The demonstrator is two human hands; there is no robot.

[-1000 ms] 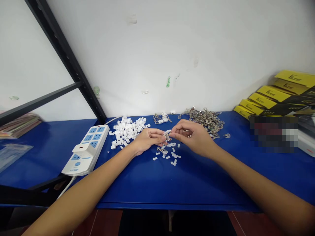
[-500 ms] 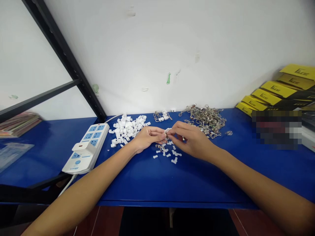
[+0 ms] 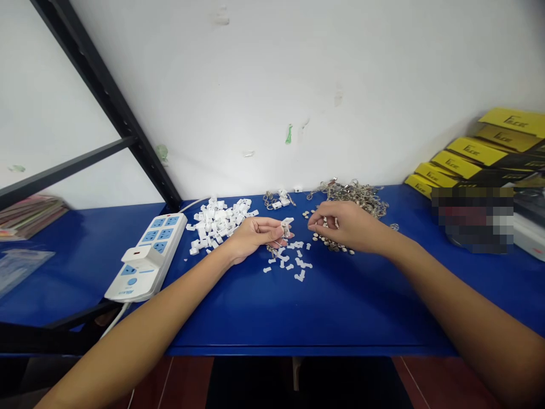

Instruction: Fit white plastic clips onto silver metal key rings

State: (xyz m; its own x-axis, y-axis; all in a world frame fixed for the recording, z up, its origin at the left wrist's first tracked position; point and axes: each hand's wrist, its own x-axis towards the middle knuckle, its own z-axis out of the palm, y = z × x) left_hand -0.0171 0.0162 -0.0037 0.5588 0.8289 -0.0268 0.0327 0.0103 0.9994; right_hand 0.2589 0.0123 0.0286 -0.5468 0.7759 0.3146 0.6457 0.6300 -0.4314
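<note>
Left hand (image 3: 255, 236) is pinching a small white plastic clip (image 3: 286, 223) at its fingertips, just above the blue tabletop (image 3: 298, 312). Right hand (image 3: 347, 227) has its fingers curled down onto some little round metal bits (image 3: 332, 245), can't tell if it's grabbed any. Loose white pieces (image 3: 293, 264) are scattered between them.

Small white plastic clip (image 3: 288, 222) sat pinched at left fingertips, above blue bench; tiny round metal pieces (image 3: 330, 243) lay scattered under right fingers.
</note>
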